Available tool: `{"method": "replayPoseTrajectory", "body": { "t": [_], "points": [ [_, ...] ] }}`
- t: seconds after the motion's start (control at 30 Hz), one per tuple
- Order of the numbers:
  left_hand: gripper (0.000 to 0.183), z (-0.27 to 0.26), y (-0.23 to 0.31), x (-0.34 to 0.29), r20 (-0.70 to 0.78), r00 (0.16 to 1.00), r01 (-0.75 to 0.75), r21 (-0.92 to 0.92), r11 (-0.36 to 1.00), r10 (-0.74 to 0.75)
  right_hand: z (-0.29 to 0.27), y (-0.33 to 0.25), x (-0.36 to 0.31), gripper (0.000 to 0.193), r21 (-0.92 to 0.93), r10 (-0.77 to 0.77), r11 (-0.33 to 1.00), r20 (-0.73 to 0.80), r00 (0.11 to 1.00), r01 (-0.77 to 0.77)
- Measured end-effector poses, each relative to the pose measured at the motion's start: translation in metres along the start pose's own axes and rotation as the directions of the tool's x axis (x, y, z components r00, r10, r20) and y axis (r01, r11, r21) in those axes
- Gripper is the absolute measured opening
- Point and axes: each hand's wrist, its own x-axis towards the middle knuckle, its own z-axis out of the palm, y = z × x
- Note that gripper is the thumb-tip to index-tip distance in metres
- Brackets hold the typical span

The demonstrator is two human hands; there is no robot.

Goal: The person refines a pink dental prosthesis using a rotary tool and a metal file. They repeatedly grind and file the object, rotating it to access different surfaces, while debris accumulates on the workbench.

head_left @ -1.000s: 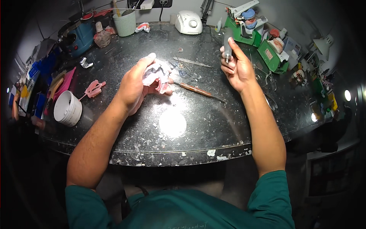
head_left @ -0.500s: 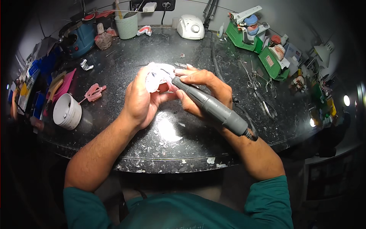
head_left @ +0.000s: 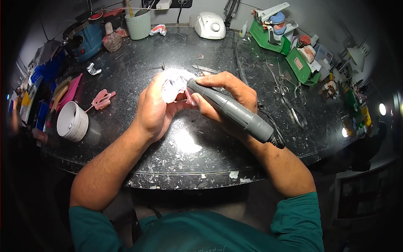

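My left hand (head_left: 154, 110) is closed around a small pink-and-white dental piece (head_left: 174, 86), held just above the black worktop (head_left: 189, 164). A grey pen-shaped grinding handpiece (head_left: 235, 113) lies gripped in my right hand (head_left: 226, 93), its tip against the piece. The handpiece's black cord (head_left: 268, 122) runs off behind my right wrist. Both hands meet at the middle of the bench, fingers touching around the piece.
A white round cup (head_left: 72, 122) and a pink tray-shaped piece (head_left: 100, 100) lie at left. At the back stand a blue pot (head_left: 86, 38), a pale green basket (head_left: 138, 24) and a white box unit (head_left: 210, 25). Green stands (head_left: 268, 35) and metal pliers (head_left: 289, 105) sit at right.
A second ago my right hand was up at the right, holding a small item. It has since come in to the piece with the grey handpiece, and both hands have settled closer together.
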Motion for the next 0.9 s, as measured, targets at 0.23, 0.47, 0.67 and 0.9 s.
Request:
{"method": "replayPoseTrajectory", "body": {
  "t": [0.23, 0.47, 0.67, 0.9],
  "points": [
    [0.033, -0.003, -0.003, -0.001, 0.004, 0.998, -0.058, 0.075, 0.996, 0.057, -0.001, -0.001, 0.001, 0.029, -0.025, 0.008, 1.0, 0.016, 1.0, -0.008],
    [0.032, -0.002, -0.002, 0.0, -0.049, 0.999, -0.025, -0.064, 0.998, 0.022, -0.006, -0.006, 0.0, 0.027, -0.03, 0.047, 0.999, 0.09, 0.995, -0.044],
    [0.033, -0.001, -0.001, 0.0, -0.044, 0.999, -0.009, -0.109, 0.994, 0.004, -0.008, -0.007, -0.001, 0.025, 0.008, 0.103, 0.995, 0.105, 0.989, -0.104],
    [0.033, -0.008, -0.003, 0.002, 0.063, 0.995, -0.072, -0.038, 0.997, 0.074, -0.009, -0.008, -0.001, 0.024, 0.002, 0.121, 0.992, 0.119, 0.985, -0.122]
  ]
}}
